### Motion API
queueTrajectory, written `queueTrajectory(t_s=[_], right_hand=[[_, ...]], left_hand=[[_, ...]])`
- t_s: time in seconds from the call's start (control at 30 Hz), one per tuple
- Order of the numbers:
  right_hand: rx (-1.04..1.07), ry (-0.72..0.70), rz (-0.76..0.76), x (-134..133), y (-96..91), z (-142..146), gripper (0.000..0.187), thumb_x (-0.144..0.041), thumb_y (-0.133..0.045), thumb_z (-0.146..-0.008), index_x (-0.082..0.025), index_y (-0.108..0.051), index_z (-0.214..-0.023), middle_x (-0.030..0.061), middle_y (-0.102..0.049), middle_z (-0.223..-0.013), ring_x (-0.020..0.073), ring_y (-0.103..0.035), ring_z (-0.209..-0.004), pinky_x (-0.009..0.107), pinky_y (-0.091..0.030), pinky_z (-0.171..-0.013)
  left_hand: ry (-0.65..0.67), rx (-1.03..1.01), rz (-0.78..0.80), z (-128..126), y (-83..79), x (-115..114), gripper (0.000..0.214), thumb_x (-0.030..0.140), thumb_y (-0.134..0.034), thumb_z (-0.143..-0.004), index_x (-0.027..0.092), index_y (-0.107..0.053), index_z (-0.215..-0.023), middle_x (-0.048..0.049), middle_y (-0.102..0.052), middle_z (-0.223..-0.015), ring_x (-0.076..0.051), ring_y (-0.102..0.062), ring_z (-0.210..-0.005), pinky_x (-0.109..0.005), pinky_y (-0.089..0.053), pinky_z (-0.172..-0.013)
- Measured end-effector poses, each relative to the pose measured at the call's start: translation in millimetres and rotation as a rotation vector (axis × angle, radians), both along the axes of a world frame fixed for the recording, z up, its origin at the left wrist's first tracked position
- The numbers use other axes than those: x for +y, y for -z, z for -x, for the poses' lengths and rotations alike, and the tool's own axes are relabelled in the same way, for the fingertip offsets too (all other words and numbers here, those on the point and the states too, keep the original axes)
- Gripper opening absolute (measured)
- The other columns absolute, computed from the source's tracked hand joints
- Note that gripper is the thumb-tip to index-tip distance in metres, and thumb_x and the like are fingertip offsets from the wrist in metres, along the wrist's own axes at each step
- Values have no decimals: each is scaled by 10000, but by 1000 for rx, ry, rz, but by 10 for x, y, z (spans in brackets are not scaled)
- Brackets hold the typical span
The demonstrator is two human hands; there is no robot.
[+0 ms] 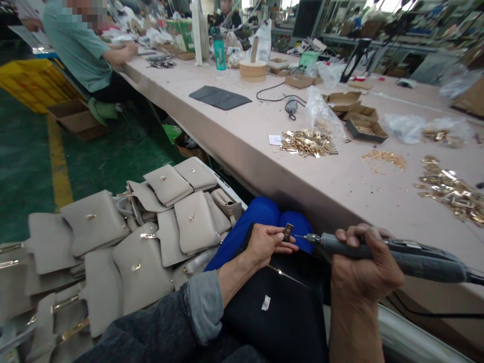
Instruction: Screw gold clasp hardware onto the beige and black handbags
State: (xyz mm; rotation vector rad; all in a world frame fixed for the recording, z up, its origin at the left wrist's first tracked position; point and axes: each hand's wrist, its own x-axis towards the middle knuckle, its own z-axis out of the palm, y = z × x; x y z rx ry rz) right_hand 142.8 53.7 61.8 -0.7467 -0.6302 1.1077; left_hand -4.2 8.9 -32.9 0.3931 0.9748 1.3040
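Observation:
Between thumb and fingers, my left hand pinches a small metal clasp plate with openings in it. My right hand is wrapped round a grey rotary tool, whose thin bit points left at the plate. A small gap seems to lie between the bit's tip and the plate. Both hands are above my lap, where a dark cover lies with a white scrap on it. Left of my arm, several beige handbags with gold-coloured fittings are piled.
A long table runs along the right, its edge close to the tool. On it lie piles of gold-coloured metal parts, a dark flat sheet, small boxes and a green bottle. A person sits farther along.

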Motion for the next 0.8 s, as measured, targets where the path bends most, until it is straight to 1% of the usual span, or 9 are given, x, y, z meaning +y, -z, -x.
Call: queueTrajectory(t_s=[0.13, 0.23, 0.37, 0.43, 0.6, 0.8], right_hand=[[-31, -35, -41, -20, 52, 36, 277, -192, -769, -732, -200, -502, -803, -47, -448, -701, 95, -420, -586, 255, -459, -584], [-76, -31, -70, -47, 76, 93, 208, -193, -756, -760, -191, -555, -814, -35, -497, -700, 105, -447, -588, 270, -457, -594], [-164, -31, -128, -71, 112, 178, 136, -201, -744, -791, -169, -613, -775, -16, -545, -697, 110, -473, -559, 289, -448, -589], [-198, -42, -145, -75, 137, 210, 143, -208, -760, -797, -161, -627, -772, -16, -544, -682, 110, -479, -540, 295, -450, -583], [-222, -56, -193, -81, 174, 265, 184, -225, -793, -785, -159, -628, -834, -17, -557, -678, 118, -510, -531, 314, -468, -599], [-261, -66, -205, -102, 157, 321, 206, -226, -797, -781, -172, -603, -822, -22, -578, -693, 116, -515, -525, 316, -478, -591]], left_hand=[[-29, 27, 22, -33, -6, 8, 264, 235, -797, -814, 15, -767, -957, -213, -772, -919, -252, -785, -705, -266, -615, -621], [-51, 34, 31, -58, -19, 9, 244, 188, -761, -810, 2, -765, -969, -208, -771, -887, -253, -783, -685, -258, -610, -595], [-63, 47, 52, -74, -38, 12, 221, 170, -755, -821, 0, -764, -961, -211, -772, -882, -256, -784, -685, -258, -611, -594], [-64, 52, 57, -77, -38, 16, 206, 172, -755, -827, 3, -764, -945, -211, -773, -880, -255, -783, -681, -253, -609, -587], [-62, 41, 40, -76, -23, 26, 209, 151, -732, -820, 1, -761, -962, -203, -772, -879, -257, -785, -682, -243, -607, -571], [-69, 36, 38, -74, -15, 30, 244, 224, -791, -807, 15, -761, -929, -190, -766, -844, -273, -784, -676, -259, -601, -565]])
